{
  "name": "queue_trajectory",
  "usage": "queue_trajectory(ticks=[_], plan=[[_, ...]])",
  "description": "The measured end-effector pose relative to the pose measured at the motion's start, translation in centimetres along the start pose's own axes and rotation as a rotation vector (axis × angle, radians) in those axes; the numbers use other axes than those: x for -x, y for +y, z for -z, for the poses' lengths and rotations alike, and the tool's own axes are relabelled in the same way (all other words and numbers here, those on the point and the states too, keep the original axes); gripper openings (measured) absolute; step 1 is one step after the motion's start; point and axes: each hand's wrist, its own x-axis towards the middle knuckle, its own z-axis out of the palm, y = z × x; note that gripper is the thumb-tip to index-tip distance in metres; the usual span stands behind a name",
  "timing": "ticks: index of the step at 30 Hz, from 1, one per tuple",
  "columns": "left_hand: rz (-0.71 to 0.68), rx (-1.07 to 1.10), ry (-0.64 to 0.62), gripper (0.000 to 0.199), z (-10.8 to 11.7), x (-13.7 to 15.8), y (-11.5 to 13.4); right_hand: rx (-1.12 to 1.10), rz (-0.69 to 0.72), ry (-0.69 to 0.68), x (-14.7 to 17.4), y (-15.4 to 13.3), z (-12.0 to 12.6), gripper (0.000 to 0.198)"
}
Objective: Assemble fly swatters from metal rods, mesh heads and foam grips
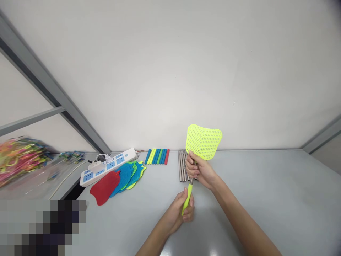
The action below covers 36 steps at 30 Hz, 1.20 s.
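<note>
Between both hands I hold a fly swatter with a yellow-green perforated head (204,142), a metal rod and a yellow-green grip (187,201). My left hand (181,209) is closed around the grip at the lower end. My right hand (198,169) wraps the rod just below the head, its fingers hiding most of the metal. The swatter stands tilted, head up and leaning right. Behind my right hand, several metal rods (182,167) lie side by side on the grey table, partly hidden by that hand.
Left of the rods lies a row of coloured grips (157,156). Farther left, red, blue, green and yellow swatter heads (105,188) overlap beside a white power strip (110,165) with plugs and cables. Bags of colourful items (23,156) sit at the far left. A wall (170,71) rises behind.
</note>
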Motion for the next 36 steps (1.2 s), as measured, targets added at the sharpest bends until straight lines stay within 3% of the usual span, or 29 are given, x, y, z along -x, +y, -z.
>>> queue_trajectory(ticks=[7,14,23,29,36], plan=[[0.033,-0.099,-0.054,0.032,-0.1,0.4,0.1,0.089,-0.158,-0.141,0.4,-0.4,0.6,0.03],[0.07,-0.03,-0.139,0.032,0.5,0.7,0.9,-0.025,-0.209,-0.26,-0.1,0.5,1.1,0.034],[0.075,0.096,-0.248,0.026,1.5,1.0,1.1,-0.145,-0.262,-0.27,-0.7,2.2,0.2,0.037],[0.042,0.035,-0.174,0.027,1.5,0.5,0.9,-0.074,-0.173,-0.151,-0.9,2.7,0.2,0.037],[-0.098,-0.296,0.051,0.032,1.1,0.0,0.6,-0.034,0.031,0.202,-1.6,4.2,-0.3,0.039]])
